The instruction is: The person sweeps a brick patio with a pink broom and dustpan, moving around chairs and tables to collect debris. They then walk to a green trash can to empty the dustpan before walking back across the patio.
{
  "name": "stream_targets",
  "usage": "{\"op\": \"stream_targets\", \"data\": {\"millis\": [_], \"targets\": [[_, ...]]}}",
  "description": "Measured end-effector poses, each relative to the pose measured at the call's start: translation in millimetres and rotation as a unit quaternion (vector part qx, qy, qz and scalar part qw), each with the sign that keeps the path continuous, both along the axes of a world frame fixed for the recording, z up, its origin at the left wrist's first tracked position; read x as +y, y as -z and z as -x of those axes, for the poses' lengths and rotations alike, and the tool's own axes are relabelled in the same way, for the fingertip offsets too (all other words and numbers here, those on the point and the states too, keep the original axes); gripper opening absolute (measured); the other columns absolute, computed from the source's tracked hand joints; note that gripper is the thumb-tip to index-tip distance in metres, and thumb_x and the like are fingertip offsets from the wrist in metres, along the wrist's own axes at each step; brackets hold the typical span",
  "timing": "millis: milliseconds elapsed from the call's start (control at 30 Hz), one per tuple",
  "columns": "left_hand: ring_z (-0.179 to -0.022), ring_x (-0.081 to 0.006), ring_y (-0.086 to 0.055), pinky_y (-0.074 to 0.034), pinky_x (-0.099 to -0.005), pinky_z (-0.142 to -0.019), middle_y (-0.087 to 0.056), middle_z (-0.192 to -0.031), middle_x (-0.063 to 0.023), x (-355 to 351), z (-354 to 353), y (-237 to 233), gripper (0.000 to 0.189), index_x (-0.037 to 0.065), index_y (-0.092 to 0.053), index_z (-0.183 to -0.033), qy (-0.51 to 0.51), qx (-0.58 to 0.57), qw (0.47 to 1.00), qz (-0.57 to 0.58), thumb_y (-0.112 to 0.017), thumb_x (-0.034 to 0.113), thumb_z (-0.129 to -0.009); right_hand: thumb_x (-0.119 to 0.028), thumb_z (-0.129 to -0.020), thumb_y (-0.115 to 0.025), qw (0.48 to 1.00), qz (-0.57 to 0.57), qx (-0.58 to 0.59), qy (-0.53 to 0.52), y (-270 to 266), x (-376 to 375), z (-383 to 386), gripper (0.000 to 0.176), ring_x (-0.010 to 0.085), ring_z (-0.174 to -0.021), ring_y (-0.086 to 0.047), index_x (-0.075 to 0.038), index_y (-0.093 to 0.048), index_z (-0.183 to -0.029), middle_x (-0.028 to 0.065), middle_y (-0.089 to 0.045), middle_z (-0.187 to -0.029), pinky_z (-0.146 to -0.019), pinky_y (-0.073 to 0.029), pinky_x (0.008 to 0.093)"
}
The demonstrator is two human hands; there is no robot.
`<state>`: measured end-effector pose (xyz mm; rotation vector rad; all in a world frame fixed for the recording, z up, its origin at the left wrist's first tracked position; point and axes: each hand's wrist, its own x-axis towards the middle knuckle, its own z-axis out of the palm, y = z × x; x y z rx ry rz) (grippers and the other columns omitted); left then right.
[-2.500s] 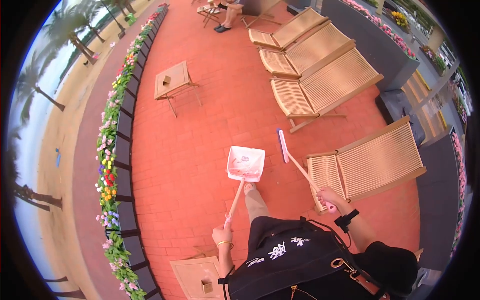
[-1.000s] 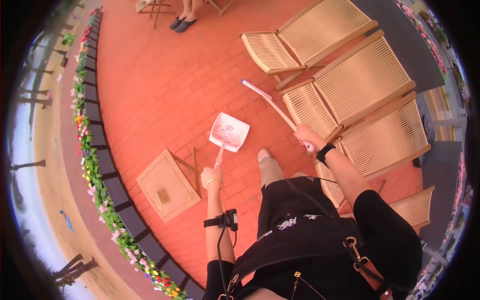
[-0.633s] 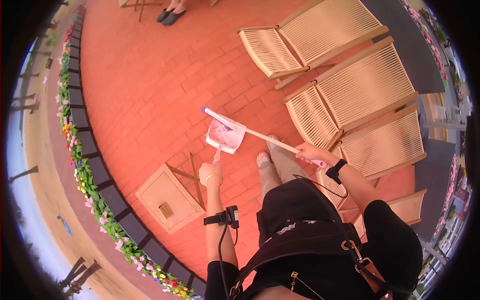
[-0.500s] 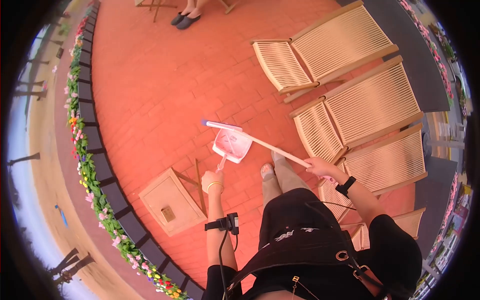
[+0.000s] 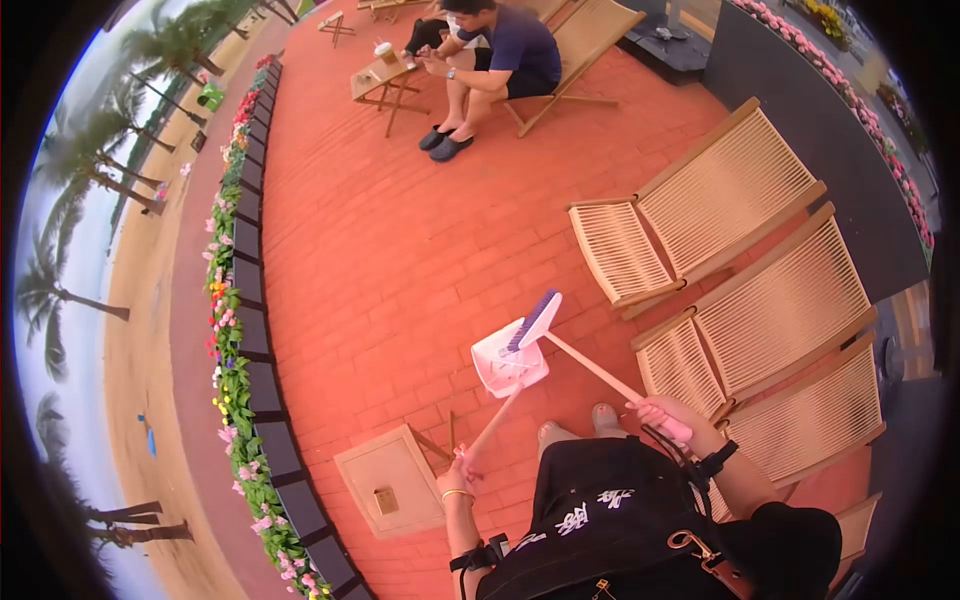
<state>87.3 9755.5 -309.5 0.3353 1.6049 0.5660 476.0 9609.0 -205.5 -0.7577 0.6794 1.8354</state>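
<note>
My left hand is closed round the handle of a pink dustpan, whose tray is held out ahead of me. Small dark bits lie in the tray. In my right hand is the pink handle end of a long-handled broom. Its head, with purple bristles, is tilted up at the dustpan's right rim, the bristles turned toward the tray.
Wooden slatted chairs line the right side. A small wooden table stands by my left hand. Flower planters edge the red brick floor. Ahead, a seated person is beside a table with a cup.
The view has tilted up, showing the seated person. The broom head has turned so its purple bristles show, and it now sits at the dustpan's right side instead of across its far edge.
</note>
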Motion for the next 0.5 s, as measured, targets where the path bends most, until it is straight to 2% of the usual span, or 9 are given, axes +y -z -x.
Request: {"op": "stream_targets", "data": {"millis": [33,67,100,167,267,367,433,500], "targets": [[-0.042,-0.0115,-0.045,-0.034,-0.0208,-0.036,-0.054,-0.056,-0.0084,11.6,1.2,-6.3,0.018,-0.001,-0.056,-0.083,-0.059,-0.048,0.997,0.017,-0.057,0.016,-0.078,-0.006,-0.083,-0.038,1.000,0.000,0.000,0.015,0.3,15.8,-0.7,0.019,0.0012,-0.041,-0.034,0.003,-0.038,-0.100,-0.0017,-0.036,-0.059,-0.031,-0.028,0.0127],[-0.036,-0.0121,-0.041,-0.032,-0.0211,-0.033,-0.053,-0.055,-0.0095,24.3,-5.4,-21.1,0.023,-0.003,-0.054,-0.077,-0.028,-0.033,0.999,-0.004,-0.058,0.020,-0.077,-0.006,-0.083,-0.038,1.000,0.006,0.021,0.016,5.6,32.6,-3.2,0.020,0.0017,-0.042,-0.034,0.003,-0.037,-0.102,-0.0014,-0.037,-0.059,-0.032,-0.029,0.0129],[-0.036,-0.0121,-0.041,-0.032,-0.0211,-0.033,-0.053,-0.055,-0.0095,41.1,-10.9,-32.3,0.023,-0.003,-0.054,-0.077,-0.003,-0.034,0.999,-0.001,-0.058,0.020,-0.077,-0.006,-0.084,-0.038,0.999,0.011,0.041,0.024,9.9,47.6,-4.5,0.022,0.0022,-0.042,-0.035,0.003,-0.036,-0.103,-0.0011,-0.037,-0.060,-0.032,-0.030,0.0130],[-0.039,-0.0105,-0.042,-0.031,-0.0235,-0.033,-0.048,-0.054,-0.0067,70.4,-18.8,-42.5,0.026,-0.002,-0.051,-0.067,0.093,0.074,0.993,-0.025,-0.059,0.022,-0.075,-0.006,-0.083,-0.039,0.984,0.031,0.126,0.119,8.8,76.6,-5.6,0.024,0.0035,-0.042,-0.036,0.004,-0.033,-0.105,-0.0004,-0.037,-0.060,-0.033,-0.032,0.0133],[-0.034,-0.0127,-0.043,-0.033,-0.0228,-0.030,-0.049,-0.049,-0.0088,133.6,-5.3,-17.1,0.033,-0.004,-0.052,-0.062,0.152,0.109,0.981,-0.047,-0.062,0.025,-0.074,-0.005,-0.083,-0.039,0.965,0.044,0.139,0.216,-21.7,122.1,10.1,0.027,0.0045,-0.042,-0.036,0.006,-0.031,-0.106,0.0006,-0.038,-0.061,-0.034,-0.034,0.0135],[-0.034,-0.0132,-0.045,-0.035,-0.0238,-0.030,-0.048,-0.046,-0.0085,199.4,17.1,11.2,0.037,-0.005,-0.051,-0.056,0.179,0.160,0.966,-0.093,-0.063,0.025,-0.072,-0.004,-0.083,-0.039,0.952,0.014,0.165,0.258,-54.0,148.4,47.2,0.029,0.0051,-0.042,-0.037,0.007,-0.029,-0.108,0.0016,-0.037,-0.062,-0.034,-0.035,0.0135],[-0.035,-0.0127,-0.046,-0.036,-0.0238,-0.030,-0.049,-0.046,-0.0092,247.6,43.6,25.7,0.037,-0.007,-0.052,-0.056,0.187,0.151,0.964,-0.112,-0.064,0.025,-0.070,-0.005,-0.084,-0.038,0.946,-0.021,0.158,0.281,-79.1,181.4,79.7,0.031,0.0058,-0.044,-0.039,0.007,-0.028,-0.110,0.0015,-0.038,-0.062,-0.035,-0.036,0.0145],[-0.034,-0.0124,-0.046,-0.036,-0.0234,-0.030,-0.050,-0.047,-0.0102,285.9,60.6,19.0,0.039,-0.008,-0.053,-0.055,0.208,0.153,0.959,-0.114,-0.065,0.027,-0.069,-0.007,-0.085,-0.037,0.948,-0.037,0.142,0.282,-92.9,219.6,95.6,0.033,0.0064,-0.046,-0.040,0.008,-0.026,-0.112,0.0015,-0.039,-0.063,-0.036,-0.037,0.0155]]}}
